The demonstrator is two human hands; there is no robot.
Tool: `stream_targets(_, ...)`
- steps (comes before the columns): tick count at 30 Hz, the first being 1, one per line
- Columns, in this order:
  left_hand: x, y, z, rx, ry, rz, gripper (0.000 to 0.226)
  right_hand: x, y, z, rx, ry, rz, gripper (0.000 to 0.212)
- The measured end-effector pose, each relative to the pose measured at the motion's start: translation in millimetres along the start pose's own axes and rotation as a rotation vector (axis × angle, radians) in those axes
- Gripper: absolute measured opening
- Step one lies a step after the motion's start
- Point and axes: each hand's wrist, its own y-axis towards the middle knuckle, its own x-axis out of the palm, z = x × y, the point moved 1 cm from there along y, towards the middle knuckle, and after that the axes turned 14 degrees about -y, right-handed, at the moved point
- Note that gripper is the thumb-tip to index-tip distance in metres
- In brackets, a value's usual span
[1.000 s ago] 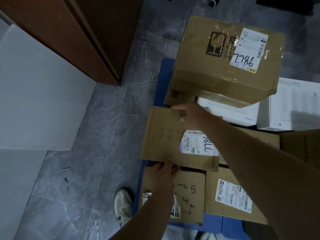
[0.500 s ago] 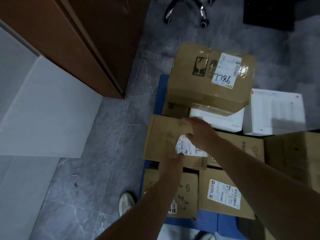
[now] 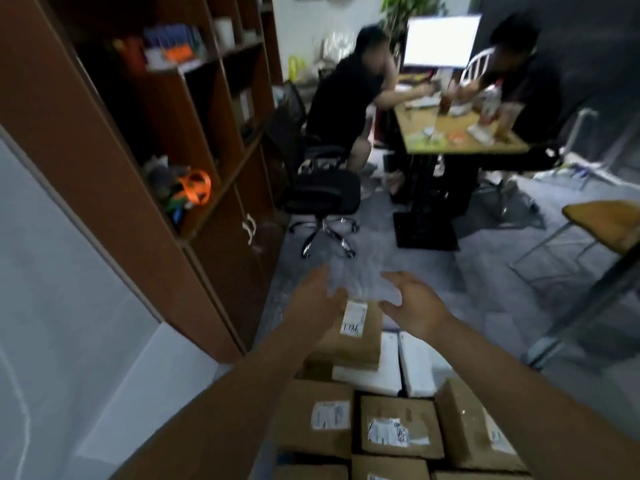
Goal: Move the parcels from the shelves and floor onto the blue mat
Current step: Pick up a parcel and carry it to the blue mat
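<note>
The view has swung up from looking straight down at the parcels point(image 3: 398, 426) to looking across the room, so the pile now sits at the bottom of the picture. Both hands have come off the flat cardboard parcel they were touching. The left hand point(image 3: 317, 299) and right hand point(image 3: 412, 303) now hang in the air over the far end of the pile, fingers loose, holding nothing. Newly in sight are a brown bookcase point(image 3: 166, 133), a black office chair point(image 3: 322, 192), and two seated people point(image 3: 349, 88) at a desk point(image 3: 460, 135) with a bright monitor point(image 3: 441, 39). The shoe on the floor is out of view.
</note>
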Motion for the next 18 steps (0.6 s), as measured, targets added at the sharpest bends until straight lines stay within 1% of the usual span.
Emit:
stream_targets(2,-12,-6,61,0.137,0.044,-0.017,0.031,-70,-16,8,0.008,-0.046,0.081,0.064)
stream_targets(3,-17,-7,86,0.194,0.073,-0.01,0.036,-100,-23,12,0.01,-0.061,0.118,0.065)
stream_targets(5,-24,-14,144,0.315,0.151,-0.031,0.056,-166,-45,21,0.049,-0.088,0.206,0.066)
stream_targets(6,-26,-18,169,0.366,0.184,-0.044,0.061,-194,-57,25,0.081,-0.098,0.24,0.068)
stream_targets(9,-31,-31,236,0.514,0.147,-0.064,0.059,-264,-102,32,0.173,-0.117,0.353,0.07)
stream_targets(13,-35,-54,292,0.648,0.13,-0.106,0.063,-315,-165,29,0.278,-0.197,0.438,0.071)
stream_targets(16,-37,-77,312,0.741,0.16,-0.171,0.065,-328,-210,16,0.366,-0.263,0.505,0.07)
stream_targets(18,-35,-97,320,0.817,0.188,-0.244,0.063,-327,-241,3,0.416,-0.294,0.512,0.07)
